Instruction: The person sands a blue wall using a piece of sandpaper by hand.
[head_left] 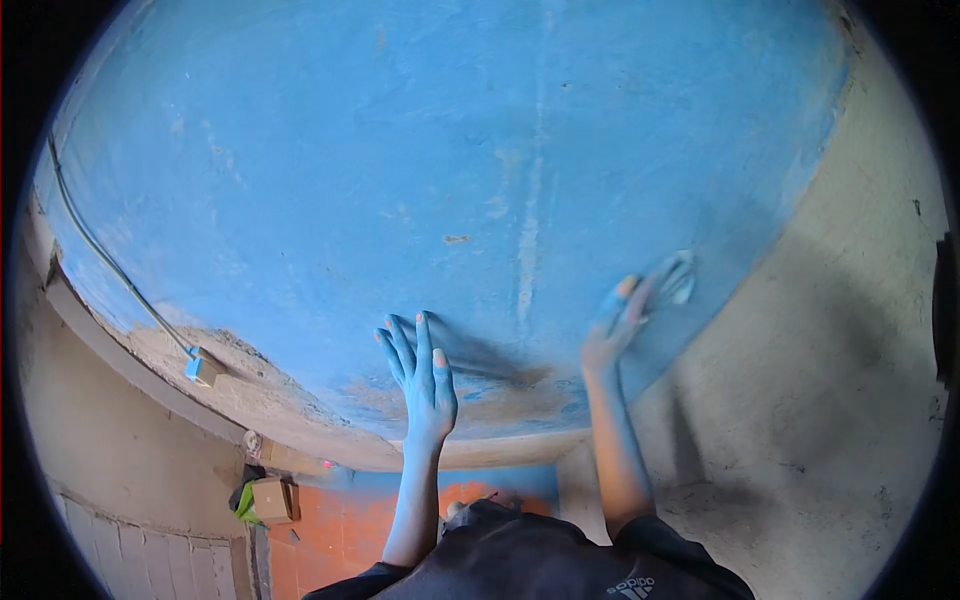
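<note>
A blue painted wall fills most of the view, with pale scuffs and a brown worn patch low down. My left hand is raised in front of it, fingers stretched out and holding nothing. Whether its fingertips press on the wall I cannot tell. To the right, my right hand is smeared by motion. Its fingers close on a crumpled light-blue cloth, which lies against the wall near the right corner.
A bare grey wall meets the blue one at the right. A cable runs down at the left to a socket box. Below are an orange floor and a small cardboard box.
</note>
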